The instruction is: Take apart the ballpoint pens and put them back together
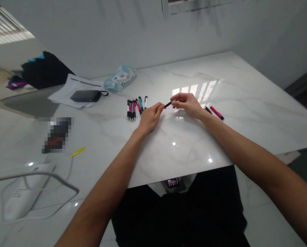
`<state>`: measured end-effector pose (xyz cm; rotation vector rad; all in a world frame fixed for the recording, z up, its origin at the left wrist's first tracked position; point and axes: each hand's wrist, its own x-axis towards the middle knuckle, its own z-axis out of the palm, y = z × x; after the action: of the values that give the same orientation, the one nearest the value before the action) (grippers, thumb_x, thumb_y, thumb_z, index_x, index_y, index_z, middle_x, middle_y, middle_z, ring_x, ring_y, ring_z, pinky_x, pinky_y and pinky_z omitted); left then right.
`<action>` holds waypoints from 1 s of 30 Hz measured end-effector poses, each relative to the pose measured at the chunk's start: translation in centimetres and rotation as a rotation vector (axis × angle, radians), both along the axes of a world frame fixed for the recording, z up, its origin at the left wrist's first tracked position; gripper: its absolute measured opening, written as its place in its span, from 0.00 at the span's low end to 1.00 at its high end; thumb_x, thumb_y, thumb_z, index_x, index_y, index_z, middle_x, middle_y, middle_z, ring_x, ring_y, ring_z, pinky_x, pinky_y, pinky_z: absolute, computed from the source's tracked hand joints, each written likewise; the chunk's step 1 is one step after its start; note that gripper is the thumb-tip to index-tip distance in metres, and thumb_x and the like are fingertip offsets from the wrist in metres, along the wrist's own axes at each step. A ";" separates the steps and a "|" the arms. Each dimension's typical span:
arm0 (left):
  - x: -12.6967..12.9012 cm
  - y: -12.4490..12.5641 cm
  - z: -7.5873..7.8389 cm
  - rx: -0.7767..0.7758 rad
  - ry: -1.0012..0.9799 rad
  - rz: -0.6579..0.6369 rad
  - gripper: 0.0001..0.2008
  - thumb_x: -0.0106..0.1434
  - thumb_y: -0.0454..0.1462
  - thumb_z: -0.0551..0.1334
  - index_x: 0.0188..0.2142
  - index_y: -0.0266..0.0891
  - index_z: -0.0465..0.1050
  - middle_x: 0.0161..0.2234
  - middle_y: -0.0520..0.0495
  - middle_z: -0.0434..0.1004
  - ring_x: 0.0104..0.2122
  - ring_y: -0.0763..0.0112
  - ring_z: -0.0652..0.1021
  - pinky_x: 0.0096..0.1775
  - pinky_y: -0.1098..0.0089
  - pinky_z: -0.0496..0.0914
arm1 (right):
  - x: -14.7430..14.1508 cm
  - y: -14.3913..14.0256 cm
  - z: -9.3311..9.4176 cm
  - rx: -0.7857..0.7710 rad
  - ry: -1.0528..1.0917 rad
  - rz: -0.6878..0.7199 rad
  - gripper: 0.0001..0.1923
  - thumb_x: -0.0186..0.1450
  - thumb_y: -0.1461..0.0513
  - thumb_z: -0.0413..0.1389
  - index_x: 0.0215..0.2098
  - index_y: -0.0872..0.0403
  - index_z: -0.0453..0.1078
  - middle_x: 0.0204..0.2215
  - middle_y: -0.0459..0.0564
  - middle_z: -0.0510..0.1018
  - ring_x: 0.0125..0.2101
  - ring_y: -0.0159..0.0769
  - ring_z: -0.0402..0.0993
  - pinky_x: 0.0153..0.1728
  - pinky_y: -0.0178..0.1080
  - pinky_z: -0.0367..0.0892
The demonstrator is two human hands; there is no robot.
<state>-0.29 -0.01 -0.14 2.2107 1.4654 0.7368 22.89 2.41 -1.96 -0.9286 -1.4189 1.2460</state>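
Both my hands meet over the white marble table [220, 82] and hold one small black pen part [168, 103] between them. My left hand [150, 117] pinches its near end with curled fingers. My right hand [188, 104] pinches the far end. Just left of my left hand lies a row of several pens [135, 107] with red, blue and black barrels. By my right wrist lie a red pen piece [217, 113] and a black pen piece [208, 109].
At the back left are a black pouch [86, 95] on papers [73, 90] and a pack of wipes [120, 79]. A yellow clip [78, 151], a white power strip [22, 197] with cable and a blurred dark object [56, 135] lie lower left.
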 end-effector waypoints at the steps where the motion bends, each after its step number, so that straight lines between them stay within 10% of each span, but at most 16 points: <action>1: 0.0 0.0 0.0 0.006 -0.010 -0.017 0.24 0.81 0.53 0.52 0.49 0.45 0.83 0.30 0.49 0.76 0.30 0.64 0.73 0.36 0.66 0.59 | 0.0 0.0 0.0 0.003 -0.005 -0.002 0.24 0.54 0.49 0.76 0.42 0.54 0.82 0.32 0.48 0.84 0.34 0.37 0.81 0.37 0.40 0.75; 15: 0.3 0.3 -0.2 0.050 -0.089 0.012 0.10 0.72 0.42 0.66 0.46 0.42 0.84 0.45 0.44 0.88 0.39 0.64 0.81 0.46 0.65 0.72 | 0.2 -0.1 -0.2 0.038 -0.299 -0.062 0.28 0.64 0.38 0.69 0.31 0.54 0.79 0.27 0.53 0.84 0.28 0.36 0.78 0.33 0.40 0.72; 21: 0.4 0.2 0.1 0.033 -0.121 0.052 0.10 0.70 0.42 0.68 0.45 0.40 0.86 0.40 0.45 0.89 0.36 0.65 0.82 0.45 0.65 0.73 | 0.7 0.3 -0.3 0.096 -0.246 -0.014 0.21 0.62 0.49 0.72 0.47 0.53 0.82 0.32 0.49 0.84 0.32 0.36 0.77 0.36 0.41 0.69; 30: 0.3 0.0 0.5 0.045 -0.081 0.084 0.10 0.69 0.42 0.70 0.45 0.41 0.88 0.40 0.45 0.90 0.37 0.63 0.84 0.47 0.64 0.74 | 0.8 0.2 -0.2 0.081 -0.348 -0.003 0.14 0.70 0.51 0.67 0.34 0.53 0.82 0.29 0.50 0.83 0.30 0.36 0.76 0.36 0.41 0.68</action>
<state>0.06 -0.06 0.36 2.1370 1.5230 0.8840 23.72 2.61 -2.19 -1.1289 -1.7237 1.0500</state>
